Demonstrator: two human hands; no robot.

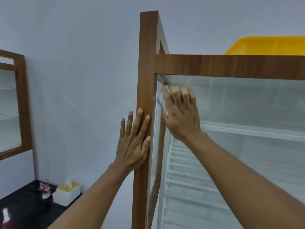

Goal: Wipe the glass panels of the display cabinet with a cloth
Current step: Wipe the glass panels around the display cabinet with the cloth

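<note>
Two hands, left hand (132,142) and right hand (180,114); one cloth (162,100) under the right; one yellow tray (264,45) above; one tissue box (67,193) down-left.

Two bare hands are shown, the left hand (132,142) and the right hand (181,116). Behind the fingers, the left forearm (92,192) and right forearm (239,171) are left uncovered. Short nails are seen at the left fingertips (140,111); the right fingers (184,93) are blurred.

Left hand (133,142) flat, fingers (137,120) straight, on wooden door frame (146,71). Right hand (179,113) presses cloth (160,100) against glass panel (247,100), 11 o'clock corner. Yellow tray (270,45) at 2 o'clock.
</note>
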